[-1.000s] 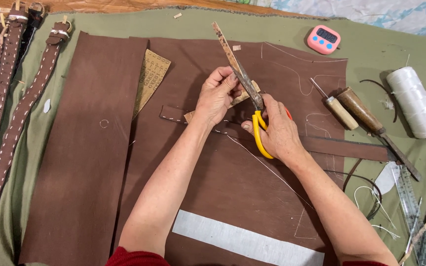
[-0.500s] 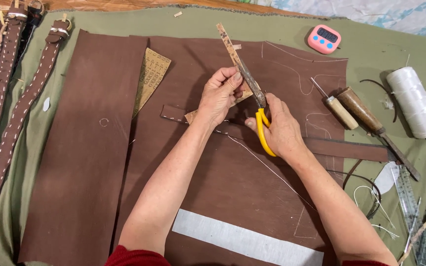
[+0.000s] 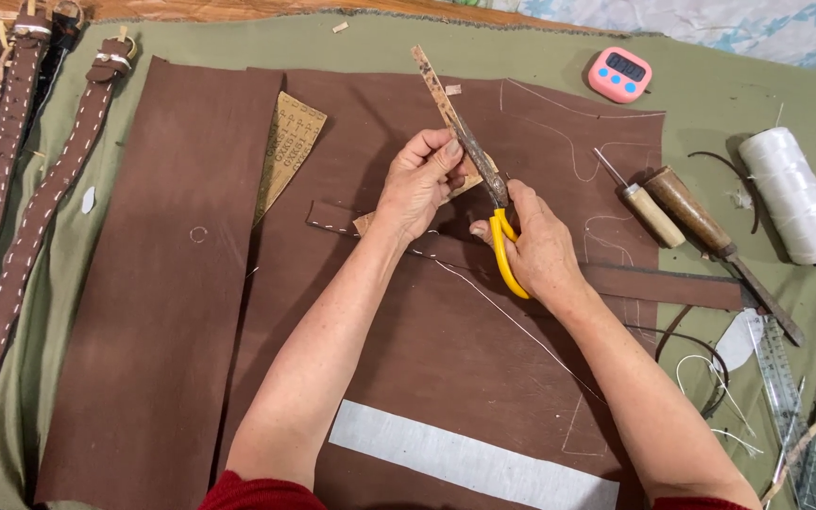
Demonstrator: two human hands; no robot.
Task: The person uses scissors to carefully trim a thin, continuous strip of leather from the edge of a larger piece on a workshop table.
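1. L hand (image 3: 422,184) pinches a narrow tan strip (image 3: 427,76) w/ thumb + fingers clamped on its lower part; the strip sticks up and away over the brown leather sheet (image 3: 484,378).
2. R hand (image 3: 535,246) has its fingers through the yellow loops of the scissors (image 3: 493,203), clamped on the handles. Dark blades lie along the strip's edge; can't tell if the blades are parted.
3. Risk: blades run very close to the L thumb, so a slip could nick it. The strip is thin and held only at one end, so it may twist and the cut wander off line.
4. Risk: a loose white thread (image 3: 521,326) trails under the R wrist and could snag on hand or handle.
5. Materials: leather is matte brown, flat, w/ chalk lines; a second long panel (image 3: 162,283) lies to its left. A pale grey band (image 3: 465,463) crosses the near end.
6. Stitched brown straps (image 3: 11,236) w/ buckles lie far left on the olive cloth-covered tabletop (image 3: 710,104).
7. To the right: two wooden-handled tools (image 3: 672,203), a glossy white thread spool (image 3: 795,194), a pink timer (image 3: 620,74), a clear ruler (image 3: 776,378).
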